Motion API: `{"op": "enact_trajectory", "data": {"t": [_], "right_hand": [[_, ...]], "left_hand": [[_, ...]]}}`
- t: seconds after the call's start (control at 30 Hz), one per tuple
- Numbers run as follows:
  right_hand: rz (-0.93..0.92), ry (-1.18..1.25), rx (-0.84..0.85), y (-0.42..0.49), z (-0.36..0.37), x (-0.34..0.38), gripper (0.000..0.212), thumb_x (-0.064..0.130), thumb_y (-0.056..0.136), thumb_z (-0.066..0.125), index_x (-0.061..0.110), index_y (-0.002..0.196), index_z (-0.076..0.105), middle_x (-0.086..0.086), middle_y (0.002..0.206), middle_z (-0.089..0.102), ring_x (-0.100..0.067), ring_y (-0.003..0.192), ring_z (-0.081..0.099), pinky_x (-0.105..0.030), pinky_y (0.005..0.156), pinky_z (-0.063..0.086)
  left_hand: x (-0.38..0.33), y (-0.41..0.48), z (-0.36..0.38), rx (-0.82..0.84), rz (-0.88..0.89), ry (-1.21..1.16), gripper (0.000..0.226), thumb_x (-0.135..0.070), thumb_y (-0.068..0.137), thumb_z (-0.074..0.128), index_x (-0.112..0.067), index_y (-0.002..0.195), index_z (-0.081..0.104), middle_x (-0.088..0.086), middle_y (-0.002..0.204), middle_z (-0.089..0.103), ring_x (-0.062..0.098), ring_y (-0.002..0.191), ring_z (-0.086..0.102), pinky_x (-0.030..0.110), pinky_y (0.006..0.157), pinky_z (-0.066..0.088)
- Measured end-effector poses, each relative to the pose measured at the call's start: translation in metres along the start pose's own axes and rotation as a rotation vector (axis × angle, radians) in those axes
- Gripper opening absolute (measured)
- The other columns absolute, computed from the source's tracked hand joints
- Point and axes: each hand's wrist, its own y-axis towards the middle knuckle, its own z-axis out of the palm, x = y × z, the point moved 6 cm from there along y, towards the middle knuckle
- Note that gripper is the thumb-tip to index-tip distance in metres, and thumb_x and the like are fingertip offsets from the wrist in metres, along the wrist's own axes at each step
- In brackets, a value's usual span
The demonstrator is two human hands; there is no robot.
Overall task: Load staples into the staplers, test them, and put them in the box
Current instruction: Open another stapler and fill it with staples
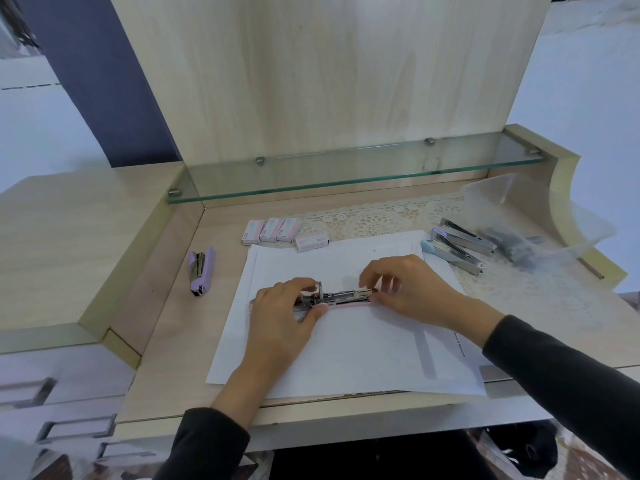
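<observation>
Left grip (284, 311) clamps the opened stapler (343, 295) down; right grip (410, 289) pinches its end.

text: none legible | staple boxes (272, 231): print blurred | paper (346, 358): print too small

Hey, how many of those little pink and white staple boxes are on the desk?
4 small pink-and-white cardboard staple boxes: three side by side beyond the far edge of the white paper sheet, the fourth lying flat just right of them. None appears hidden.
</observation>
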Motion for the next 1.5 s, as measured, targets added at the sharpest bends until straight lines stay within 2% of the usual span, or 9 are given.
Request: {"op": "enact_trajectory", "data": {"t": [0.17, 0.3, 0.43, 0.63, 0.83, 1.1, 1.23, 1.33, 1.5], "right_hand": [[-0.059, -0.008, -0.045, -0.002, 0.007, 0.000, 0.022, 0.006, 0.076, 0.068, 0.024, 0.086, 0.075, 0.000, 0.077, 0.066, -0.018, 0.062, 0.057, -0.028, 0.059, 0.046], [-0.055, 0.034, -0.075, -0.001, 0.008, -0.003, 0.019, 0.004, 0.072, 0.071, 0.022, 0.080, 0.076, 0.007, 0.070, 0.064, -0.004, 0.057, 0.053, -0.010, 0.056, 0.037], [0.002, 0.091, -0.139, -0.004, 0.004, -0.007, 0.019, 0.003, 0.068, 0.073, 0.021, 0.073, 0.074, 0.024, 0.060, 0.054, 0.003, 0.059, 0.052, -0.006, 0.055, 0.037], [-0.028, 0.065, -0.144, -0.005, 0.008, -0.005, 0.020, 0.005, 0.072, 0.071, 0.020, 0.085, 0.075, 0.019, 0.062, 0.051, 0.007, 0.062, 0.051, -0.007, 0.059, 0.038], [-0.008, 0.062, -0.130, -0.006, 0.008, -0.004, 0.020, 0.005, 0.075, 0.069, 0.020, 0.087, 0.075, 0.019, 0.063, 0.048, 0.006, 0.064, 0.051, -0.007, 0.057, 0.035], [0.075, 0.005, -0.013, -0.003, 0.009, -0.002, 0.022, 0.023, 0.078, 0.069, 0.018, 0.099, 0.070, 0.006, 0.086, 0.055, -0.006, 0.067, 0.048, -0.018, 0.065, 0.035], [0.099, -0.031, 0.011, -0.002, 0.008, 0.002, 0.014, 0.024, 0.078, 0.068, 0.016, 0.090, 0.069, 0.001, 0.088, 0.059, -0.014, 0.078, 0.052, -0.025, 0.071, 0.040], [0.076, -0.042, 0.019, -0.003, 0.008, 0.003, 0.013, 0.022, 0.081, 0.063, 0.016, 0.093, 0.065, -0.001, 0.090, 0.063, -0.015, 0.084, 0.051, -0.025, 0.074, 0.039], [0.095, 0.122, -0.041, 0.000, -0.001, 0.002, 0.006, 0.014, 0.079, 0.066, 0.018, 0.081, 0.061, 0.003, 0.066, 0.057, -0.002, 0.056, 0.048, -0.013, 0.055, 0.037]], "left_hand": [[-0.008, -0.001, -0.007, -0.046, 0.064, -0.035, 0.030, -0.027, 0.068, 0.073, -0.021, 0.095, 0.061, -0.018, 0.081, 0.059, 0.003, 0.074, 0.054, 0.018, 0.077, 0.035], [-0.007, -0.001, -0.006, -0.051, 0.114, -0.032, 0.031, -0.027, 0.068, 0.071, -0.017, 0.098, 0.069, -0.006, 0.084, 0.070, 0.005, 0.084, 0.054, 0.012, 0.078, 0.032], [-0.006, 0.000, -0.003, -0.050, 0.195, 0.000, 0.032, -0.034, 0.075, 0.061, -0.018, 0.101, 0.070, -0.004, 0.085, 0.072, 0.006, 0.081, 0.054, 0.018, 0.073, 0.035], [-0.009, 0.000, 0.007, 0.065, 0.281, 0.129, 0.024, -0.037, 0.080, 0.052, -0.035, 0.096, 0.069, -0.009, 0.093, 0.065, 0.006, 0.079, 0.048, 0.025, 0.071, 0.027], [-0.008, 0.000, 0.007, 0.104, 0.234, 0.102, 0.028, -0.045, 0.080, 0.050, -0.034, 0.095, 0.071, -0.009, 0.094, 0.063, 0.003, 0.080, 0.046, 0.021, 0.072, 0.024], [-0.003, 0.001, 0.005, 0.195, 0.145, -0.005, 0.040, -0.045, 0.079, 0.044, -0.029, 0.107, 0.068, -0.007, 0.099, 0.066, 0.006, 0.091, 0.052, 0.026, 0.080, 0.040], [0.004, 0.007, -0.005, 0.342, 0.112, 0.144, 0.051, -0.050, 0.077, 0.047, -0.029, 0.123, 0.056, -0.009, 0.112, 0.064, 0.014, 0.102, 0.055, 0.032, 0.093, 0.039], [0.022, 0.010, -0.015, 0.388, 0.013, 0.222, 0.044, -0.045, 0.080, 0.054, -0.028, 0.121, 0.058, -0.009, 0.118, 0.060, 0.015, 0.109, 0.051, 0.034, 0.096, 0.037], [0.038, 0.007, -0.031, 0.337, -0.092, 0.193, 0.032, -0.025, 0.083, 0.065, -0.023, 0.115, 0.063, -0.006, 0.106, 0.061, 0.011, 0.096, 0.051, 0.020, 0.083, 0.037]]}}
